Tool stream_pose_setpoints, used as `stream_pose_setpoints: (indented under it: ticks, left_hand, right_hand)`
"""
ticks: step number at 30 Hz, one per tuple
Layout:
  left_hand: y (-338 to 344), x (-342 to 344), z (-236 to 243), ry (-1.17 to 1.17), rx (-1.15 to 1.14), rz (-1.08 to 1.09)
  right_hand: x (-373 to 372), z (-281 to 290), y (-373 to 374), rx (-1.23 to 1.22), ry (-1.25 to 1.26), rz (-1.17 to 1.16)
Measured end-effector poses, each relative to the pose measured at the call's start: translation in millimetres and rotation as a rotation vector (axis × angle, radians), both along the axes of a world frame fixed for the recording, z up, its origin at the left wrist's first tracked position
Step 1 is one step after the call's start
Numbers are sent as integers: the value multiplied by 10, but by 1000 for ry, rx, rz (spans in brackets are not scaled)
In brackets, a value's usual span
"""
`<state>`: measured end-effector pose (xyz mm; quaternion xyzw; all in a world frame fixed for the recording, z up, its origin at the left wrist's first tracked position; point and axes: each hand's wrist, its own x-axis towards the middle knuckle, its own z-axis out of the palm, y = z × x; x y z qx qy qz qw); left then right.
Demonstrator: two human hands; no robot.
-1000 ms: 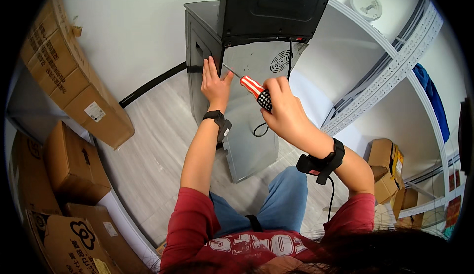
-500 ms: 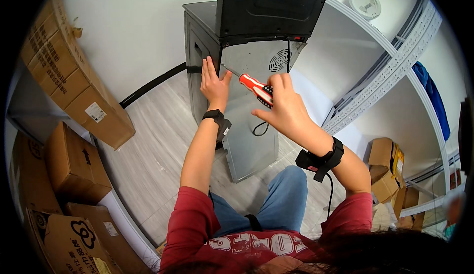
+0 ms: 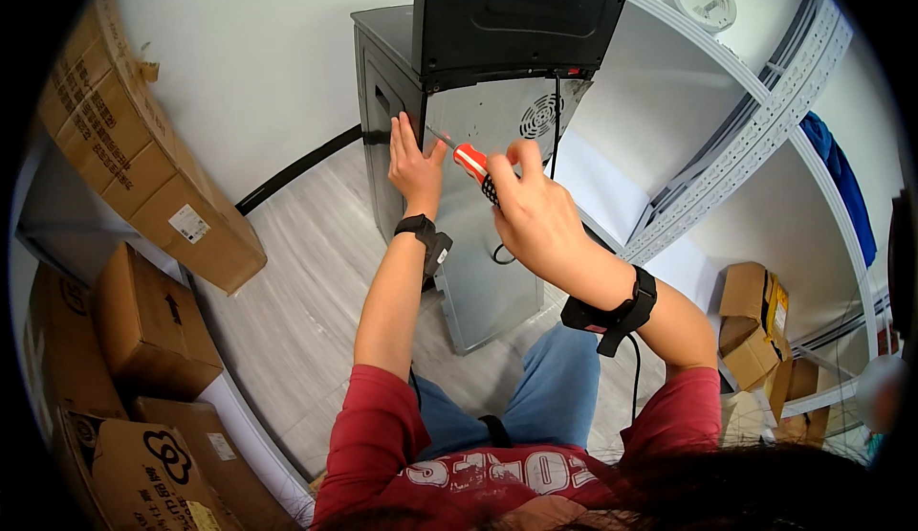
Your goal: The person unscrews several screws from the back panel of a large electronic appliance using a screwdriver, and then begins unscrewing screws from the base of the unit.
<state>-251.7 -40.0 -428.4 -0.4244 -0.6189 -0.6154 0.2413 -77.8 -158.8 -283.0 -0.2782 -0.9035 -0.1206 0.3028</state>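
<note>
My right hand (image 3: 537, 208) grips a screwdriver (image 3: 470, 164) with a red, white and black handle. Its thin metal shaft points up and left at the grey metal back panel (image 3: 478, 254) of a tall dark cabinet-like appliance (image 3: 382, 72). My left hand (image 3: 414, 163) lies flat and open against the panel's left edge, thumb close to the screwdriver shaft. A black lid or top section (image 3: 521, 10) stands above the panel. A round vent grille (image 3: 541, 115) and a black cable (image 3: 555, 120) are on the panel. Both wrists wear black bands.
Several cardboard boxes (image 3: 143, 311) are stacked along the left; a long one (image 3: 134, 163) leans at the wall. White metal shelving (image 3: 755, 100) stands to the right, with more boxes (image 3: 751, 325) below. A black cord (image 3: 296, 167) runs along the grey plank floor.
My right hand has brought the screwdriver leftward and tilted it so the tip now meets the panel near my left thumb. My left hand stays pressed on the panel.
</note>
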Motion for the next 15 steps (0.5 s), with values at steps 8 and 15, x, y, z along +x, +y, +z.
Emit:
stream_pose_setpoints:
  ticks: [8,15]
  left_hand:
    - [13,0,3,-13,0,-1]
    - [-9,27,24,-28,-21,-15]
  right_hand:
    - [-33,-80,32,14,122,-72]
    - [-3,-86,45,62,19,-37]
